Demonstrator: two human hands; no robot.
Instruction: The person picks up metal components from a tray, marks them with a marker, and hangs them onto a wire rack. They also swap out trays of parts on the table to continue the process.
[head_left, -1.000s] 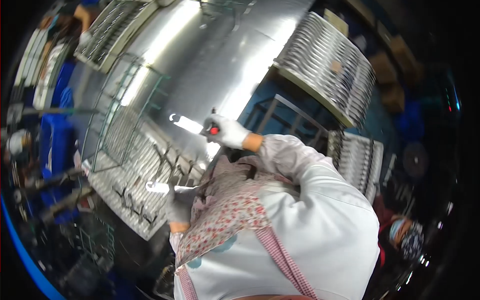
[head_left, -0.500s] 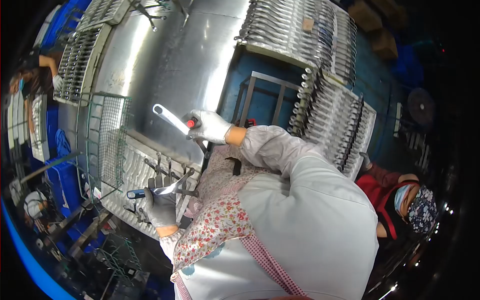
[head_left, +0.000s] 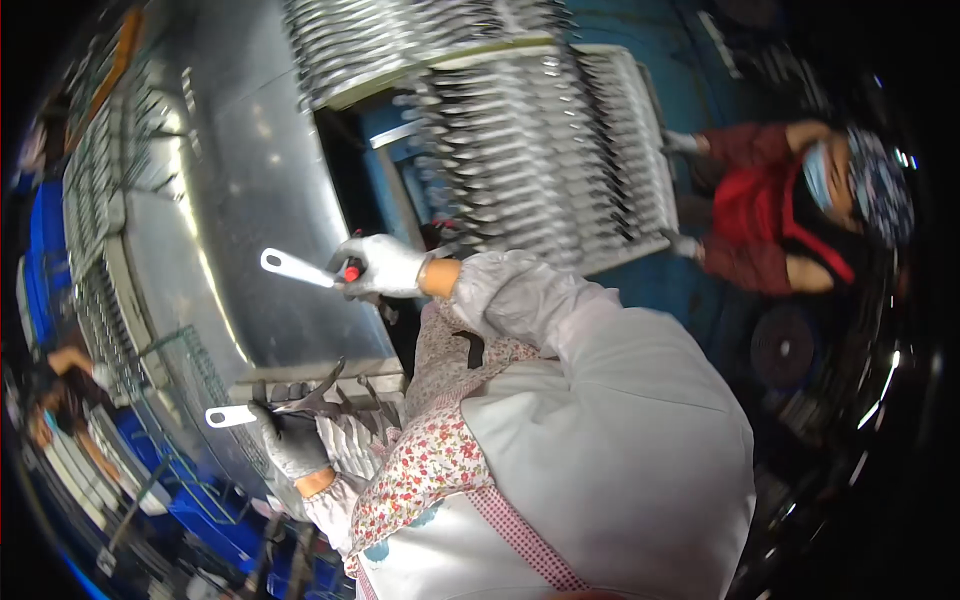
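Observation:
My right hand (head_left: 385,268), in a pale glove, grips a silver wrench (head_left: 292,266) by its far part; the handle with an oval hole points left over the metal tabletop (head_left: 270,180). A small red-ended object (head_left: 352,268) also sits in that hand, its kind unclear. My left hand (head_left: 295,440), in a grey glove, is closed around another wrench (head_left: 231,416). Its bright holed handle sticks out to the left, and a forked head shows on the right of the fingers. Below that hand lies a tray of silver tools (head_left: 352,442), partly covered.
Racks of shiny tools (head_left: 500,150) stand beyond my right arm. A co-worker in a red apron (head_left: 745,215) is at their far end. Another person (head_left: 75,390) works at the left, near a green wire basket (head_left: 195,375) and blue crates (head_left: 45,235).
My view has swung to the right, so racks and table have shifted left. The left-hand wrench shows its handle brightly now. Both hands keep their hold.

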